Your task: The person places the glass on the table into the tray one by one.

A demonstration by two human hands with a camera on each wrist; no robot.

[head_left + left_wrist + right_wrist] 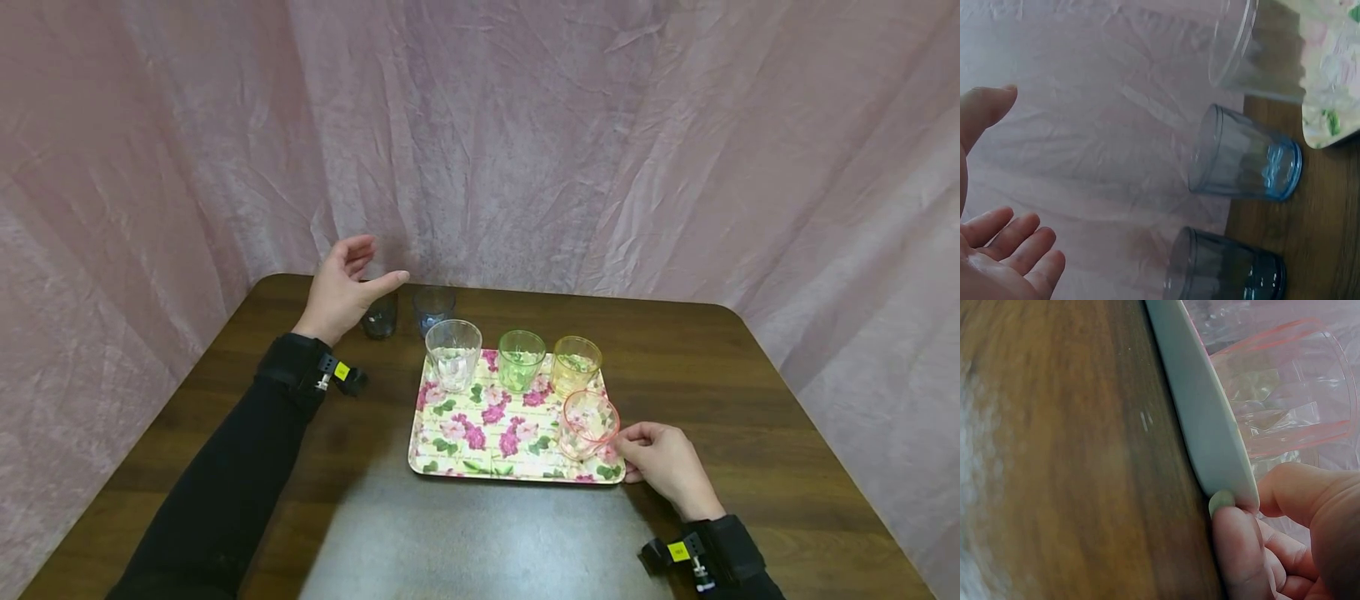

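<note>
Tray [487, 454] pinched by right grip [666, 467], left grip [341, 290] apart; only right wrist shows fingernail [1220, 501].

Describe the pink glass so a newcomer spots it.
On the wooden table, find the floral tray. Toward its near right corner, beside the right hand, stands the pink glass. Its reddish rim distinguishes it from the green glass and yellow glass behind.

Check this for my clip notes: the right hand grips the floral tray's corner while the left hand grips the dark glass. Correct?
Not quite: the left hand is empty, and the left wrist view shows a gap between it and the dark glass. The right hand grips a corner of the floral tray.
</note>
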